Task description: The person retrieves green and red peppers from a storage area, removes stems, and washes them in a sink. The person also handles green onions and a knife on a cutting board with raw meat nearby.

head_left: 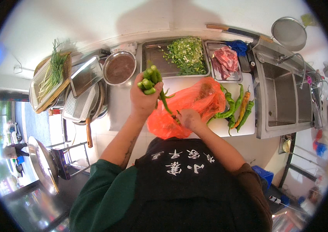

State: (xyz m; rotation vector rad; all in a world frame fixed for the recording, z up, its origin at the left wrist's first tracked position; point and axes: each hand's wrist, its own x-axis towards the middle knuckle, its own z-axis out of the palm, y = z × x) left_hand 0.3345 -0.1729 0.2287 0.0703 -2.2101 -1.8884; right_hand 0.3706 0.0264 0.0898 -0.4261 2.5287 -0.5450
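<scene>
"How are the hands placed?"

"The right hand (190, 119) is nearest, fingers curled low against the red plastic bag (197, 91); I can't tell whether they pinch the film or a pepper's end. Farther out, the left hand (142, 98) is closed around a bunch of green peppers (152, 77), raised by the bag's left side."

"Any advice on handling?"

"I'd keep that grip firm without crushing, ends lined up, and ease the film aside so nothing snags."

"And the textures?"

"The bag looks thin, crinkled, half see-through; the bunch, smooth and blunt-ended. On the white board (248, 127), right of the bag, lie loose peppers (230, 103), long and curling, one orange. Beyond, a steel tray (154, 52) bears chopped greens (189, 54); a smaller tray (231, 78) holds marbled raw meat (226, 58)."
</scene>
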